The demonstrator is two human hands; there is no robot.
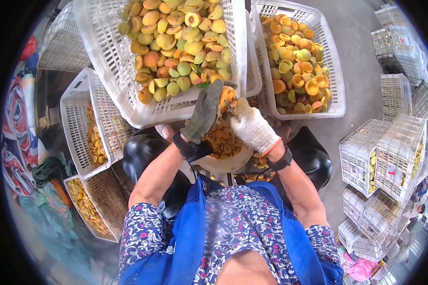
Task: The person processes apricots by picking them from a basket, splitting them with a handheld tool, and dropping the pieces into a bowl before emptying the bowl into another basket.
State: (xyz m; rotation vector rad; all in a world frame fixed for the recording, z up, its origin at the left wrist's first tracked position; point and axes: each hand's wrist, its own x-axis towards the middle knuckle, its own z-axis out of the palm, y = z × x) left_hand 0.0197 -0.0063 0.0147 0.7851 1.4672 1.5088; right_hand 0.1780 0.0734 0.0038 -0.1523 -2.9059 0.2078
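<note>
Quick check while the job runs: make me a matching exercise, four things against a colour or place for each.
1. Left hand
2. Right hand
3. Vest
4. Round tub

a. Bright blue
b. Between the person's legs, with orange fruit pieces inside
c. In a white glove
d. In a dark grey-green glove

Pairs: 1-d, 2-c, 3-a, 4-b

Person's shirt (242, 213) is navy w/ white swirls & pink spots; vest (185, 237), solid blue. L glove (203, 111) is grey-green, R glove (254, 128) white w/ orange cuff (272, 146). Held fruit (227, 97): orange.
</note>
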